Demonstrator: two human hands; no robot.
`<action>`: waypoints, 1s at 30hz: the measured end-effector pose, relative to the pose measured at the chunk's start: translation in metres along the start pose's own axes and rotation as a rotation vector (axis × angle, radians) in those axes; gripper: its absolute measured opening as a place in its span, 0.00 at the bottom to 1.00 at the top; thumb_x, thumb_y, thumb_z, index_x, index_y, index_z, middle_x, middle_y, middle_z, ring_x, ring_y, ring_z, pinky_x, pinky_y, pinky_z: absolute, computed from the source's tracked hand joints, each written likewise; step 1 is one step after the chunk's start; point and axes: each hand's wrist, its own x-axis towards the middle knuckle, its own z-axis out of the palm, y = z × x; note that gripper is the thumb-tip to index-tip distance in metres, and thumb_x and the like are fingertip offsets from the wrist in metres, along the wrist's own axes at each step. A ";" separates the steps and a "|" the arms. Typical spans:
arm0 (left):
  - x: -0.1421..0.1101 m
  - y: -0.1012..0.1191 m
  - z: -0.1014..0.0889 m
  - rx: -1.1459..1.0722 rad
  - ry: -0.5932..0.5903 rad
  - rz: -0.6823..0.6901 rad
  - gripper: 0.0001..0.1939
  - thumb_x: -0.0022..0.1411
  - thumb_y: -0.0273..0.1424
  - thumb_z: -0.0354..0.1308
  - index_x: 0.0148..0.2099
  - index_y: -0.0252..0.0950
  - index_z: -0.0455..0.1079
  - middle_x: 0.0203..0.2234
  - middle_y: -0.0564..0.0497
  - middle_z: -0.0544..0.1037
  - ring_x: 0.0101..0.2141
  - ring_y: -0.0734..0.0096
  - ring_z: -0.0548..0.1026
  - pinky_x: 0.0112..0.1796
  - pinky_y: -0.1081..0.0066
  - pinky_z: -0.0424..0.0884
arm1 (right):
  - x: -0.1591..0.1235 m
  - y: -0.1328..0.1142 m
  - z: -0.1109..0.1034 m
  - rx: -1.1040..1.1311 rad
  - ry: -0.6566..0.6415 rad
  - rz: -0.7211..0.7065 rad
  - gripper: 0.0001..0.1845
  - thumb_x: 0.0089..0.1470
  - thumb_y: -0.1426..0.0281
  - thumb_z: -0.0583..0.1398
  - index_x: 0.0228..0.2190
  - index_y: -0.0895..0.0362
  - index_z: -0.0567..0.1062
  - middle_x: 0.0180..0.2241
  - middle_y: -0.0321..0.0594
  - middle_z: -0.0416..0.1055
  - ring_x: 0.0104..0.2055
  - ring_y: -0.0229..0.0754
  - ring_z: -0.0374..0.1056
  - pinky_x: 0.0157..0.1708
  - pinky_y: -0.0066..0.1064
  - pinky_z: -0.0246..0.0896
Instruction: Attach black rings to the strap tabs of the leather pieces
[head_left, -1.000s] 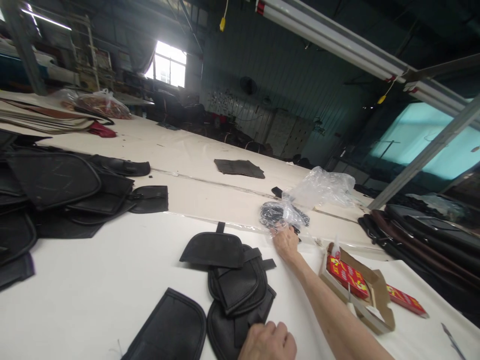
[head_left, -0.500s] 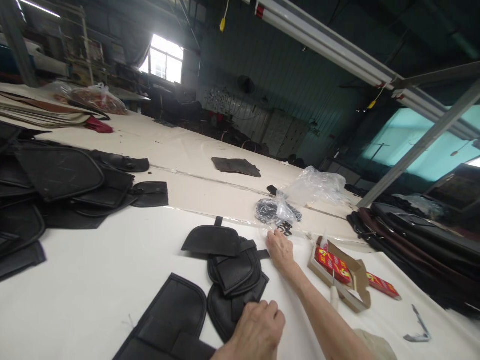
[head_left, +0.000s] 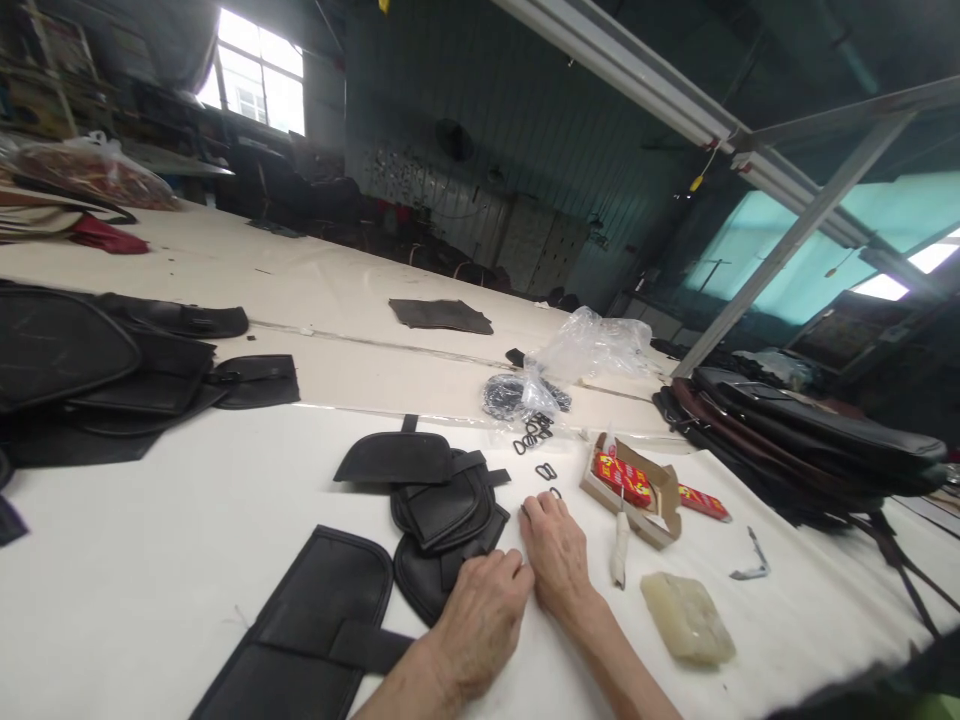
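My left hand (head_left: 484, 615) is closed, fingers curled over the right end of a black strap on a rounded black leather piece (head_left: 420, 580). Close beside it, my right hand (head_left: 556, 555) is bent over the white table, fingers drawn together; whatever they hold is hidden. Just past its fingertips lies a black ring (head_left: 555, 492), with another black buckle (head_left: 546, 471) farther off. More rounded leather pieces (head_left: 439, 505) overlap above my left hand. A large black leather panel (head_left: 322, 600) with a strap lies to the left.
Black buckles (head_left: 534, 430) spill from a clear plastic bag (head_left: 592, 345). To the right stand a cardboard box (head_left: 660, 530) with red packets, a white-handled awl (head_left: 619, 550), a yellowish block (head_left: 686, 618) and a metal tool (head_left: 752, 558). Black leather pieces (head_left: 172, 375) are heaped left; bags (head_left: 795, 440) are stacked right.
My right hand has drawn back from the buckles by the plastic bag toward my left hand. Loose buckles now show on the table. My left hand stays at the leather piece; the view has shifted.
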 end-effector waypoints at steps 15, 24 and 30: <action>0.003 0.002 0.001 -0.131 0.189 -0.020 0.12 0.59 0.19 0.45 0.40 0.35 0.66 0.36 0.47 0.73 0.39 0.63 0.69 0.42 0.61 0.69 | -0.063 0.013 -0.034 0.592 0.042 0.104 0.12 0.60 0.64 0.52 0.33 0.55 0.72 0.33 0.37 0.73 0.36 0.40 0.69 0.35 0.28 0.64; 0.006 0.004 0.015 -0.053 0.080 0.005 0.18 0.61 0.21 0.46 0.53 0.30 0.62 0.53 0.34 0.65 0.55 0.50 0.61 0.53 0.52 0.61 | 0.041 0.039 0.000 0.586 0.073 0.225 0.13 0.60 0.67 0.55 0.45 0.60 0.69 0.46 0.44 0.68 0.48 0.45 0.66 0.48 0.45 0.60; 0.005 0.002 0.014 -0.053 0.006 0.002 0.28 0.52 0.15 0.46 0.57 0.25 0.57 0.57 0.29 0.59 0.59 0.45 0.55 0.55 0.50 0.55 | 0.056 0.039 0.017 0.575 -0.045 0.119 0.14 0.58 0.67 0.58 0.45 0.59 0.69 0.50 0.44 0.65 0.51 0.48 0.63 0.50 0.49 0.58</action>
